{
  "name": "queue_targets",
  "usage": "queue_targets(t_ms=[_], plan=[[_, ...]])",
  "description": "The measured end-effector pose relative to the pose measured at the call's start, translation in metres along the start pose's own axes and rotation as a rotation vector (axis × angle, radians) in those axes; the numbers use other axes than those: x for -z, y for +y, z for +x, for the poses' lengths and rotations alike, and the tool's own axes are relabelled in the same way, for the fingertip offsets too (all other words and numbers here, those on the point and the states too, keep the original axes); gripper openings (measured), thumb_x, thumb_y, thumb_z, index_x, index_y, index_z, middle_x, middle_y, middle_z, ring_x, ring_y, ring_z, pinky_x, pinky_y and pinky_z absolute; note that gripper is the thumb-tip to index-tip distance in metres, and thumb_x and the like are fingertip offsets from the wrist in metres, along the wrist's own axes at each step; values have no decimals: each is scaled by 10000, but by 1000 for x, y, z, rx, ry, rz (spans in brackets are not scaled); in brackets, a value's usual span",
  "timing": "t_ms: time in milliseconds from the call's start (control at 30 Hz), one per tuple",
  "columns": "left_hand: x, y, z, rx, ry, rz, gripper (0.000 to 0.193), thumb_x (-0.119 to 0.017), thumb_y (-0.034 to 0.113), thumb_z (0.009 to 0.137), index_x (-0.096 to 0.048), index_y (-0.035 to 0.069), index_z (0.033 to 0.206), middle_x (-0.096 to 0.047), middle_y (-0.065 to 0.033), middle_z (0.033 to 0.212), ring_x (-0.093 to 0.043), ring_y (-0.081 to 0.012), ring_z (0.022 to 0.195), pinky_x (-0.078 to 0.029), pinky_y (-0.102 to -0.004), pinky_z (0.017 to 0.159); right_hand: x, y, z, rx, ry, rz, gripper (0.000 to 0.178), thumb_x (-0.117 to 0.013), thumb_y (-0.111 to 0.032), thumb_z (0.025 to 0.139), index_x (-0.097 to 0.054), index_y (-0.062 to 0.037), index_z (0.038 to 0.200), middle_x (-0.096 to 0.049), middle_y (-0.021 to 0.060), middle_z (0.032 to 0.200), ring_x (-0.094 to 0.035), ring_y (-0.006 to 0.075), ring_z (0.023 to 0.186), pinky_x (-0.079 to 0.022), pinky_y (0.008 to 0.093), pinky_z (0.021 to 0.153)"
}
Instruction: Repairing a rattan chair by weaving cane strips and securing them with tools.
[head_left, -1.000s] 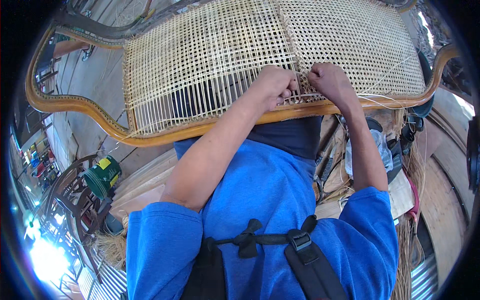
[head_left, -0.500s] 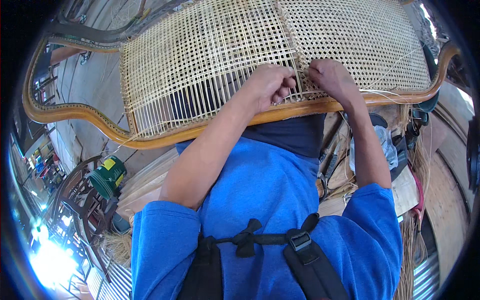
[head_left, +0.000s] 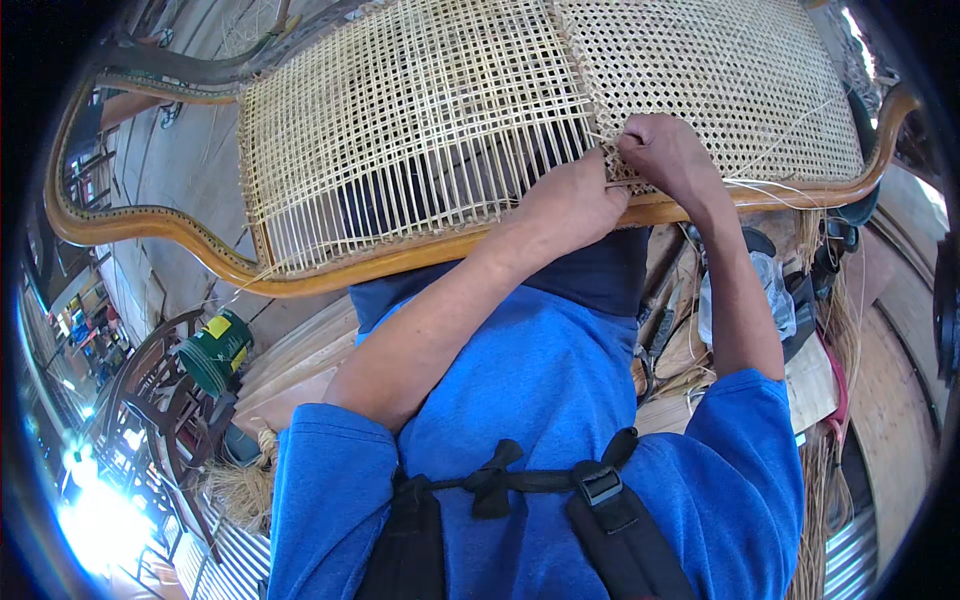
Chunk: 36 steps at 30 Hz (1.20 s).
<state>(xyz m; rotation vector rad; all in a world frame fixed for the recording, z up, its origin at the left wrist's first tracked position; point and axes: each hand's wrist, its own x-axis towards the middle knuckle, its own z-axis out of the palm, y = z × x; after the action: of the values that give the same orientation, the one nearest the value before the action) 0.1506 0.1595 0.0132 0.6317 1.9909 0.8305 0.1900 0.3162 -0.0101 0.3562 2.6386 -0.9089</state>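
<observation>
A curved wooden frame (head_left: 345, 277) of a furniture piece lies across my lap, with woven cane webbing (head_left: 400, 110) stretched over it. Finished close mesh (head_left: 710, 85) covers its right half; toward the front on the left, strands run mostly one way with open gaps. My left hand (head_left: 575, 205) bends in over the front rail beside the middle divider, its fingers curled and largely hidden under the back of the hand. Just right of the divider, my right hand (head_left: 668, 155) is closed in a fist above the mesh. A thin brownish piece shows between the hands; what each grips is unclear.
Loose cane strands (head_left: 765, 185) trail along the right rail. A green bucket (head_left: 215, 352) stands at the left near dark chair frames (head_left: 150, 400). At the right lie a clear plastic bag (head_left: 775, 285), hand tools and wooden boards (head_left: 890, 400). Bundled fibre (head_left: 245, 490) sits lower left.
My left hand has moved right, up against the divider and closer to my right hand, turning its back upward. My right hand has barely shifted.
</observation>
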Motion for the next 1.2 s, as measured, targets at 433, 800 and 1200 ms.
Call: queue_targets(t_ms=[433,800,1200], plan=[[25,-17,13,565,-120,-1085,80,-538,137,859,-537,73,812,-531,-5,656,-414,-62,437,-275,-202,339,7,-7,0,-52,-60,-61,267,-510,-236,787,-622,7,787,-600,244,767,-603,389,765,-471,454,723],[20,-21,-7,309,23,-334,147,-538,143,844,-578,61,959,-578,-47,754,-535,-206,580,-446,-332,506,-9,2,2,27,-42,-40,271,-533,-265,833,-627,-14,792,-613,214,782,-599,389,766,-469,459,716],[14,-10,-6,35,193,314,200,-536,189,826,-605,15,898,-560,-171,919,-568,-358,871,-463,-463,777,-7,13,8,189,-40,14,214,-559,-201,812,-601,3,763,-578,185,675,-571,351,643,-449,413,600]])
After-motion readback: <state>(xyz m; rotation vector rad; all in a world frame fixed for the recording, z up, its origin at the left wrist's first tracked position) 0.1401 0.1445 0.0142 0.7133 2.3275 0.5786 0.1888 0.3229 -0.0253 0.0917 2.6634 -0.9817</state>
